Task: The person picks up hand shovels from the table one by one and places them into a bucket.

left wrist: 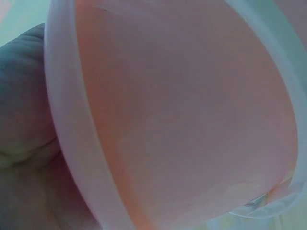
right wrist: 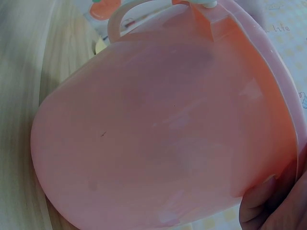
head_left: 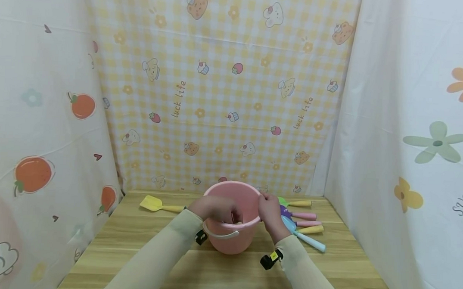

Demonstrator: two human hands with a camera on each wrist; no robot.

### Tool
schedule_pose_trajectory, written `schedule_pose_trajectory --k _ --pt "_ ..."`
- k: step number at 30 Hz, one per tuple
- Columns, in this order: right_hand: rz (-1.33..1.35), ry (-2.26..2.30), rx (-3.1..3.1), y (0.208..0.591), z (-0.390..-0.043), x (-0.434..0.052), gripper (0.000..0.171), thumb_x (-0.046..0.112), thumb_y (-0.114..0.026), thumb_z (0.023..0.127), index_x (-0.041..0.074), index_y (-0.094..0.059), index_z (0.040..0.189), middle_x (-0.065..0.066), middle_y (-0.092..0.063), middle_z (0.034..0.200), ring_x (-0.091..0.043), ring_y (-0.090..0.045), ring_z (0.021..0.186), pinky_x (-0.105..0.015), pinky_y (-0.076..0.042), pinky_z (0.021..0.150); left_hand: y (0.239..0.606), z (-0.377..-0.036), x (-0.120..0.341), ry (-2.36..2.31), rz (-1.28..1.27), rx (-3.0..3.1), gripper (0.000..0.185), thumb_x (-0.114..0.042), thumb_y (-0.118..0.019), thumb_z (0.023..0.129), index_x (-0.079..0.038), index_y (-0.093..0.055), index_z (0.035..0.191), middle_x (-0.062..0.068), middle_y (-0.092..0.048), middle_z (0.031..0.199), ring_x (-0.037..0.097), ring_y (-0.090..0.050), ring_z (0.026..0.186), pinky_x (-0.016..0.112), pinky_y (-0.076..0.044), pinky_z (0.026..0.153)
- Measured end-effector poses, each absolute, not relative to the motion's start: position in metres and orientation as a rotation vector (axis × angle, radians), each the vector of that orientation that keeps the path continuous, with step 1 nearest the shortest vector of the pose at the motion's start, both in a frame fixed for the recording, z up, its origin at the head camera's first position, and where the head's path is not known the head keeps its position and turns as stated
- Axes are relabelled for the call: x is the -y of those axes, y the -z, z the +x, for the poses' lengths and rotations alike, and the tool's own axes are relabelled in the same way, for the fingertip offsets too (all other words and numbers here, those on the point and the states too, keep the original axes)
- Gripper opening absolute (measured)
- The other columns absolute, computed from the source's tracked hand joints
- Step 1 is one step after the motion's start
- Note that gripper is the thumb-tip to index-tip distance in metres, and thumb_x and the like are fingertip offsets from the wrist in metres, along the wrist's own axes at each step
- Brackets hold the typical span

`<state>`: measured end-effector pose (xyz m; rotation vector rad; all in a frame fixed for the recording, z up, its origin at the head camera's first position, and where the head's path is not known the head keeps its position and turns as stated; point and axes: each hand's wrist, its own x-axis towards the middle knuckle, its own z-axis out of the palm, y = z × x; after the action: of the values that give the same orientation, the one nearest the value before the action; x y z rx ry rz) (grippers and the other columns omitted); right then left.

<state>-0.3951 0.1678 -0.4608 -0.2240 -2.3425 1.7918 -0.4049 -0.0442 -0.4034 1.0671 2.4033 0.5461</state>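
A pink bucket [head_left: 233,241] with a white handle [head_left: 222,235] stands on the wooden table, its mouth tilted a little toward the person. My left hand [head_left: 217,207] reaches over the near left rim, with its fingers down inside the bucket. The left wrist view shows part of that hand [left wrist: 24,124] behind the rim [left wrist: 79,124]; its fingertips, and anything they may hold, are hidden. At the bucket's right side, my right hand [head_left: 270,213] grips the rim. In the right wrist view, curled fingers [right wrist: 259,199] press against the outer wall under the rim.
To the left lies a yellow toy shovel [head_left: 153,204]. Several toy tools lie at right: a green one with a yellow handle [head_left: 300,203], a purple one with a pink handle [head_left: 304,215], and a light blue one [head_left: 308,241]. Patterned curtains [head_left: 226,88] enclose the wooden table [head_left: 106,251].
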Motion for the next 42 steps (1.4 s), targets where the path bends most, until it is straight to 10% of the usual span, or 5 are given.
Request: schedule_pose_trajectory --k 24,42 --pt "-0.217 -1.771 2.346 0.462 -0.395 -0.168 0.048 0.022 -0.046 0.112 0.002 -0.066 0.151 -0.023 -0.074 0.125 -0.021 -0.061 0.061 -0.027 -0.049 0.048 0.404 -0.400 0.045 -0.698 1.032 -2.412 0.037 0.005 -0.063 0.097 -0.025 -0.084 0.103 -0.011 -0.077 0.100 0.027 -0.073 0.112 0.026 -0.060 0.083" --pt "-0.218 -1.787 2.346 0.461 -0.394 -0.166 0.050 0.025 -0.046 0.114 0.001 -0.062 0.154 -0.026 -0.072 0.134 -0.033 -0.070 0.074 -0.028 -0.052 0.052 0.395 -0.424 0.076 -1.216 1.001 -2.877 0.016 -0.021 -0.067 0.110 -0.016 -0.080 0.118 0.000 -0.076 0.114 0.019 -0.070 0.106 0.043 -0.061 0.095"
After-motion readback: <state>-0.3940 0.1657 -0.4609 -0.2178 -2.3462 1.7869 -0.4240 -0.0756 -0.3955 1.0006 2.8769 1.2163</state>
